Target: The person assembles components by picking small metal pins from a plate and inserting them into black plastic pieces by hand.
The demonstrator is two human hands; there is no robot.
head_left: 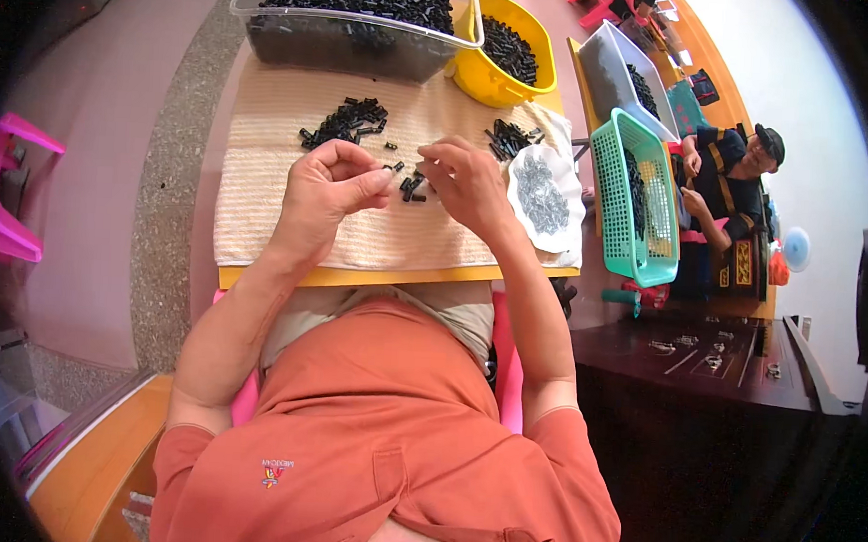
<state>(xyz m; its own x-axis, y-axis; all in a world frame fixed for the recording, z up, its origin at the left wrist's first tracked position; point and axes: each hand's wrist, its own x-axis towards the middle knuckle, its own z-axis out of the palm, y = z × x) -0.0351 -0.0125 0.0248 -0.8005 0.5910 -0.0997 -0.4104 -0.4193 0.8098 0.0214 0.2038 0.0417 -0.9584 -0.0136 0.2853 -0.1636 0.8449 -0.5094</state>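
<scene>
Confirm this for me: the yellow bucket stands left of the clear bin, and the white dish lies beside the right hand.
Not quite: the head view shows the yellow bucket right of the clear bin. The white dish does lie beside the right hand.

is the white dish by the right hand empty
Not empty: small shiny pieces cover the middle of the white dish, inside its bare rim.

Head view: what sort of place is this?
Probably a small handwork room, possibly in a home: a towel-covered table holds loose black pieces, a clear bin beyond contains many more, and another person is nearby.
</scene>
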